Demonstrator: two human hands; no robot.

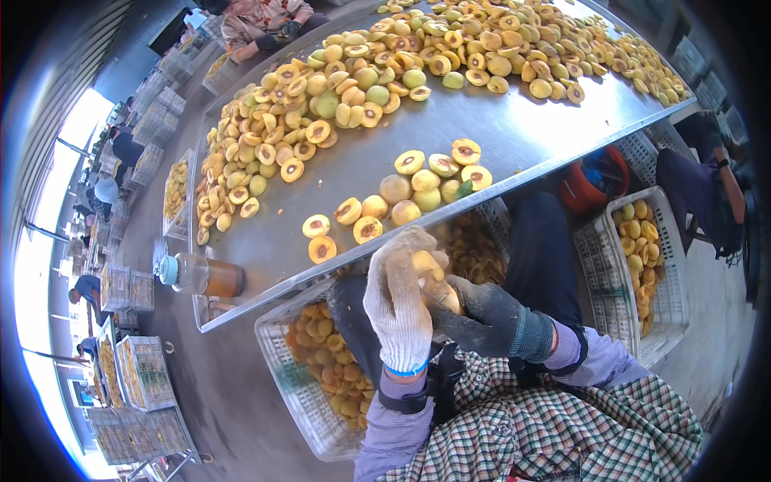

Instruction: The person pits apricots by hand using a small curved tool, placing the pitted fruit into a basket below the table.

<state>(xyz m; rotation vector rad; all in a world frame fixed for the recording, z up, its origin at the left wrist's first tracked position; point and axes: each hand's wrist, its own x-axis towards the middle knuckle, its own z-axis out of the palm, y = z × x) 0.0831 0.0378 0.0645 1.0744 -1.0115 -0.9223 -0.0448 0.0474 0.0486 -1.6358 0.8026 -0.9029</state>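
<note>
My left hand (400, 301), in a white knitted glove, holds a yellow piece of stone fruit (426, 265) just past the near edge of the metal table (265, 229). Against it is my right hand (491, 316), in a dark coated glove, closed around another yellow fruit piece or a small tool; blur hides which. Beyond my hands, halved fruits (367, 229) with brown centres and several whole-looking ones (396, 188) lie near the table's edge, with a green leaf (464, 189) among them. A large heap of halved fruit (355, 78) spreads along the far side.
A bottle of brown liquid (208, 276) lies at the table's left corner. White plastic crates of fruit (289, 385) (674, 301) stand on both sides of my legs. A red bucket (617, 169) is under the table. Co-workers sit at the far side (241, 24) and right (692, 175).
</note>
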